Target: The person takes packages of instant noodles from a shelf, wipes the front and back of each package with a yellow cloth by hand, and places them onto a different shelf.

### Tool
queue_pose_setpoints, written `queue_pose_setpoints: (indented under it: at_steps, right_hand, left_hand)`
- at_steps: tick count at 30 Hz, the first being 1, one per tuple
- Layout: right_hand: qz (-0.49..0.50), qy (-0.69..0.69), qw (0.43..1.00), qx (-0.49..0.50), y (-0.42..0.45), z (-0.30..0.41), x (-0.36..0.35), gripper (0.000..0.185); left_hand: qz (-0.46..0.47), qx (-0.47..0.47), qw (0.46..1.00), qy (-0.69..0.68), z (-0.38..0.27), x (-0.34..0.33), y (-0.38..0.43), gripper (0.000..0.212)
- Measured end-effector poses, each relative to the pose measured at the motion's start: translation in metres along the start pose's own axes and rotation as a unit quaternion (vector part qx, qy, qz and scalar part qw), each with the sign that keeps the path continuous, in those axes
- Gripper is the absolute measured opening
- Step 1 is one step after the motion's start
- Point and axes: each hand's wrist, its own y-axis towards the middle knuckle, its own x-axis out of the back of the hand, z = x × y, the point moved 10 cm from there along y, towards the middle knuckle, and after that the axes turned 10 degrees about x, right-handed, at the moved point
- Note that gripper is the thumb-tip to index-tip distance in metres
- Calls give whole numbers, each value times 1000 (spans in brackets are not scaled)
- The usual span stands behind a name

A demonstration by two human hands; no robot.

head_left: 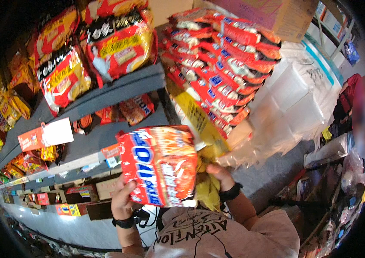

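Observation:
My left hand [122, 195] grips the lower left edge of a red and orange instant-noodle pack [161, 166], its printed front facing up. On the other side of the pack, my right hand [222, 177] holds crumpled yellow plastic [209, 190]; its fingers are partly hidden behind the plastic. Just beyond my right hand, a tall stack of red instant-noodle packs [218, 64] leans against the shelf end, with a yellow-printed strip [198, 113] along its near side. I wear a dark band on each wrist.
A grey shelf [118, 85] to the left carries large noodle multipacks [121, 45], with smaller packs [135, 109] below. Price tags [45, 135] stick out from its edge. At right are a cardboard box [266, 19], plastic-wrapped goods [285, 93] and another person [359, 109].

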Motion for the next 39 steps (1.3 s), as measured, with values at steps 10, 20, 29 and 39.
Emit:
queue_pose_setpoints:
  at_steps: [10, 20, 29, 39]
  right_hand:
    - [122, -63, 959, -249, -2, -21, 8, 43]
    - [193, 42, 951, -239, -10, 23, 14, 43]
    - [99, -13, 963, -252, -2, 3, 78, 38]
    - [-47, -13, 949, -312, -30, -34, 116, 34]
  left_hand:
    - [-35, -140, 983, 115, -104, -161, 38, 50]
    - [193, 32, 971, 138, -29, -433, 113, 40]
    - [180, -283, 783, 524, -9, -451, 94, 68]
    - [-163, 4, 927, 338, 15, -13, 130, 34]
